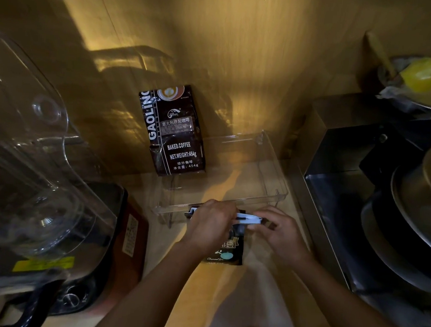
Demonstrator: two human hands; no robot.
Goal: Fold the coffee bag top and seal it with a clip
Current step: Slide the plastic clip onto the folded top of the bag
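A small black coffee bag (227, 253) stands on the wooden counter close in front of me, its top folded over. A white clip (248, 218) lies across that folded top. My left hand (210, 225) grips the left part of the bag top and clip. My right hand (279, 230) pinches the right end of the clip. Most of the bag's upper half is hidden by my hands.
A second, larger dark coffee bag (173, 131) leans against the wooden back wall. A clear plastic tray (273, 173) sits just behind my hands. A clear blender jug (33, 173) fills the left side. A steel machine (364, 176) with metal pans stands on the right.
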